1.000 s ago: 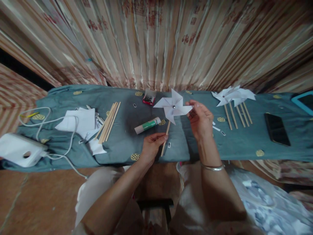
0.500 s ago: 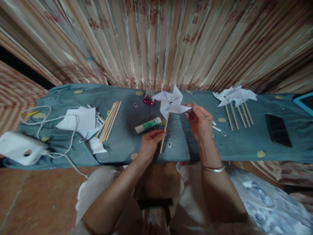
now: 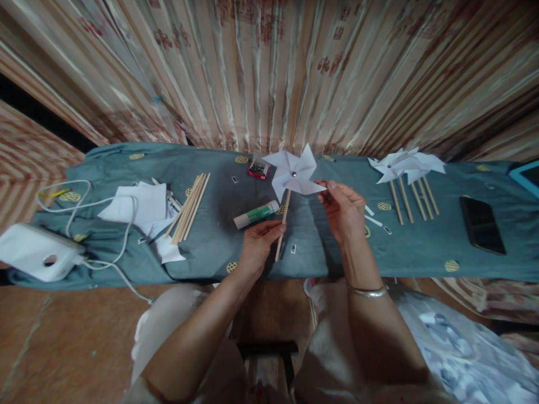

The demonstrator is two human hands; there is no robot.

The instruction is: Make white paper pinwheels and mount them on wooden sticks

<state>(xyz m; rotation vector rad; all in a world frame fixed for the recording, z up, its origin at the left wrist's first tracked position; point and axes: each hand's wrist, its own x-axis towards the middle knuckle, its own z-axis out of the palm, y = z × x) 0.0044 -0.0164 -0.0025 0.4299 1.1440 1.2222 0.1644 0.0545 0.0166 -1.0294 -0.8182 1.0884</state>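
Note:
A white paper pinwheel with a silver pin at its centre stands on a wooden stick above the middle of the table. My left hand pinches the stick partway down, thumb and fingers closed round it. At the pinwheel's right side, my right hand has its thumb and fingertips closed at the tip of the lower right blade. A green and white glue stick lies just beyond my left hand. Behind it sits a small red box of pins.
Several loose wooden sticks and white paper sheets lie left, near a white device with a looping cable. Several finished pinwheels, a black phone and a blue-edged tablet lie right. A curtain hangs behind.
The pinwheel's blades have turned slightly clockwise, the lower right tip dipping down and left. My right fingertips have shifted a little left with it. My left hand keeps its grip on the stick.

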